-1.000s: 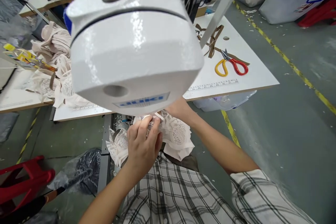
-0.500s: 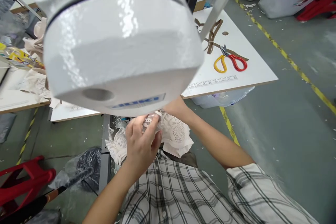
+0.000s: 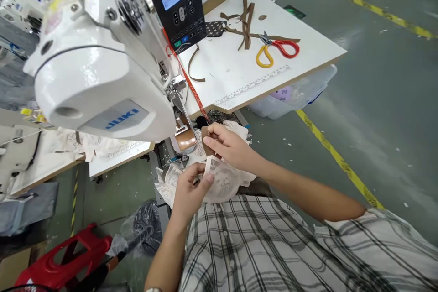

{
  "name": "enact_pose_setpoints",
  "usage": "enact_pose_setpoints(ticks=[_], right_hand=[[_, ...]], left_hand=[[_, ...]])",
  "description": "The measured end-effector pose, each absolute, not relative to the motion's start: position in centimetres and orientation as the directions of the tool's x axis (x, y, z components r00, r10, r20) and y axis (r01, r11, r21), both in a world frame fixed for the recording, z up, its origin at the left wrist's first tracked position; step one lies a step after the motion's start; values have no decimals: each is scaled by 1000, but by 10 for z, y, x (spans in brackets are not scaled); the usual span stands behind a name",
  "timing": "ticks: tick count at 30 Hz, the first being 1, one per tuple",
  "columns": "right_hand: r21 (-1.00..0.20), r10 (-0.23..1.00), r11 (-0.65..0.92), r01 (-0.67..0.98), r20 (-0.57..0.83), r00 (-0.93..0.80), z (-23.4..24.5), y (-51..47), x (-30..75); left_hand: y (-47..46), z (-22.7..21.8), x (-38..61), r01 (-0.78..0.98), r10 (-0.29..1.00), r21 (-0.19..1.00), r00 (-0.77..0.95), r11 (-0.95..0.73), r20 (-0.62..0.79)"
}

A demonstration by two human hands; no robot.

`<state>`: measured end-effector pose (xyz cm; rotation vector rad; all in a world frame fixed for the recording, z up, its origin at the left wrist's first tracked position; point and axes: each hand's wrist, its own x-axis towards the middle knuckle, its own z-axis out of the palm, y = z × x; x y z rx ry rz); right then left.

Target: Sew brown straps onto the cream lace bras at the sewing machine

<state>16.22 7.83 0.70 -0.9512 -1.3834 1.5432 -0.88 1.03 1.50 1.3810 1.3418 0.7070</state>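
My left hand (image 3: 191, 188) pinches the edge of a cream lace bra (image 3: 224, 183) between thumb and fingers. Its sheer, cup-shaped part hangs above my lap, and more lace spreads to the left of that hand. Just above, my right hand (image 3: 231, 146) is closed on a short brown strip (image 3: 206, 141), thumb on top; part of the strip is hidden by the fingers. Both hands are close together, in front of the needle and presser-foot area of a white JUKI sewing machine (image 3: 102, 91).
A control panel (image 3: 174, 4) stands behind the machine head. On the white table (image 3: 236, 86) lie scissors (image 3: 273, 48) with yellow and red handles and brown strips (image 3: 246, 27). A clear plastic bin (image 3: 294, 96) sits under its edge. A red stool (image 3: 68, 255) stands at lower left.
My view has drawn back and shifted, so the needle area and panel now show. The right hand, mostly hidden behind the machine head before, is now visible with the brown strip.
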Motion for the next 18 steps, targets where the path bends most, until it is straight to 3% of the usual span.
enact_pose_setpoints(ticks=[5, 13, 18], right_hand=[[-1000, 921, -5, 0, -4, -389, 14, 64, 174], [-1000, 889, 0, -17, 8, -458, 26, 32, 176], [-991, 856, 120, 67, 69, -512, 21, 32, 177]], left_hand=[[-2, 22, 6, 262, 946, 939, 173, 222, -273], [-35, 32, 14, 123, 950, 959, 155, 254, -272], [-54, -2, -1, 200, 948, 929, -135, 312, -290]])
